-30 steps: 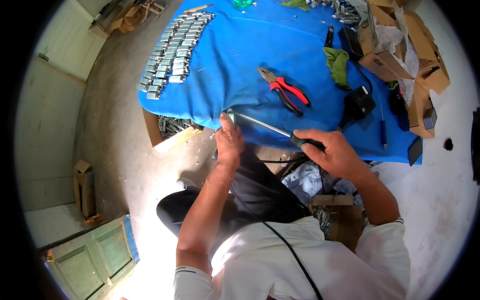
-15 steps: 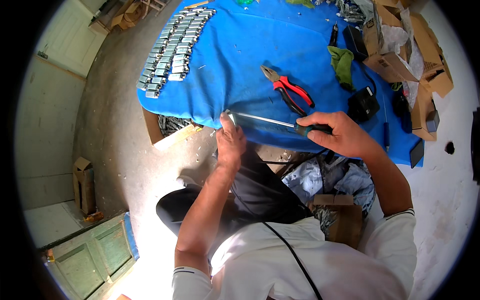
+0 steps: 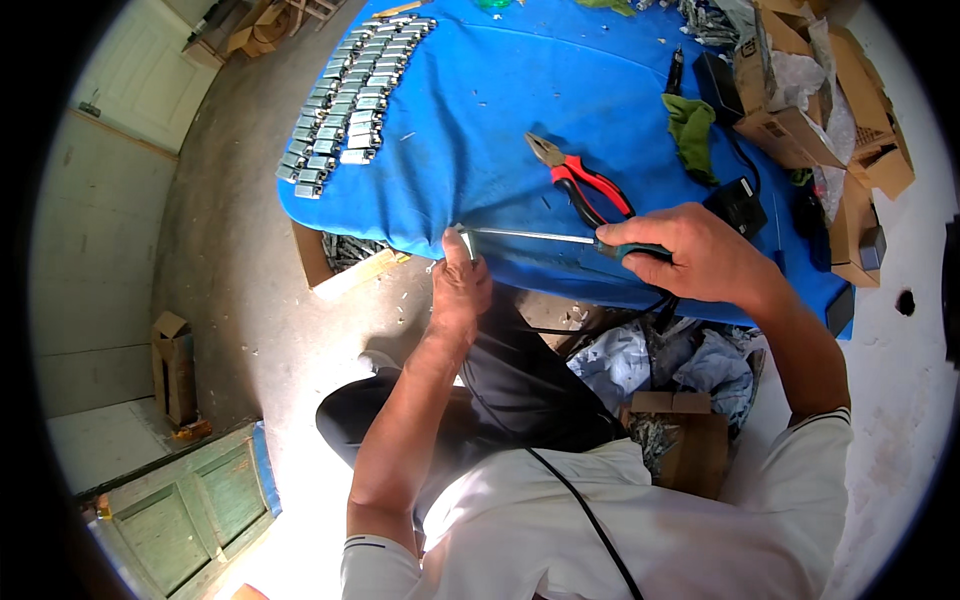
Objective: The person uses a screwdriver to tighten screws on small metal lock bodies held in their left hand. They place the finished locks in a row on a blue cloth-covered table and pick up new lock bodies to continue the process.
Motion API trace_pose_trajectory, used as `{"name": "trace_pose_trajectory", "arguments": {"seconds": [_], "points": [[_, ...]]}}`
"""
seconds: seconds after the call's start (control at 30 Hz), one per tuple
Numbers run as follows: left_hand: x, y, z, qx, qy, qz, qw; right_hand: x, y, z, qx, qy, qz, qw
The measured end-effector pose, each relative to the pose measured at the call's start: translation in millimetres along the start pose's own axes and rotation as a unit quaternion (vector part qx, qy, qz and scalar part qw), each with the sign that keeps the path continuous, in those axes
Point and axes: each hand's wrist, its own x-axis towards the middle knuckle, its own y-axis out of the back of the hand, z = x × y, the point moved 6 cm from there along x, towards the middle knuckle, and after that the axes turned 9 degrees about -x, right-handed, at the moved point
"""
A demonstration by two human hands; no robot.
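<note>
My left hand (image 3: 461, 288) is closed at the table's near edge, thumb on top, pinching a small silvery metal part (image 3: 467, 243) that is mostly hidden by the fingers. In my right hand (image 3: 700, 257) is a screwdriver (image 3: 540, 236), its dark green and black handle wrapped by the fingers. The shaft lies nearly level across the blue cloth, and its tip meets the metal part beside my left thumb. Just beyond the shaft rest pliers (image 3: 580, 180) with red and black handles. Several rows of similar-looking silvery metal pieces (image 3: 355, 105) line the table's far left.
The blue cloth (image 3: 480, 130) covers the table. At right are a green rag (image 3: 690, 130), a black adapter (image 3: 736, 208) and open cardboard boxes (image 3: 790, 135). A box of metal parts (image 3: 345, 252) stands below the left edge; bags (image 3: 610, 360) and another carton (image 3: 690, 450) lie beside my legs.
My right hand has swung the screwdriver handle slightly away from me and to the right, so the shaft lies more level. The left hand keeps its hold with the tip still at the metal part.
</note>
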Motion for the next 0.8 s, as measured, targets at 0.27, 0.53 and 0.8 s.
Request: {"name": "trace_pose_trajectory", "arguments": {"seconds": [0.27, 0.53, 0.8], "points": [[2, -1, -3, -0.007, 0.01, -0.003, 1.0, 4, -6, 21, 0.052, -0.035, -0.06, 0.996], [3, -1, -3, -0.012, 0.001, -0.001, 1.0, -13, -37, 45, 0.329, -0.217, -0.117, 0.911], [1, -1, 0, -0.007, -0.001, -0.011, 1.0, -28, -63, 46, 0.468, -0.259, -0.099, 0.839]]}}
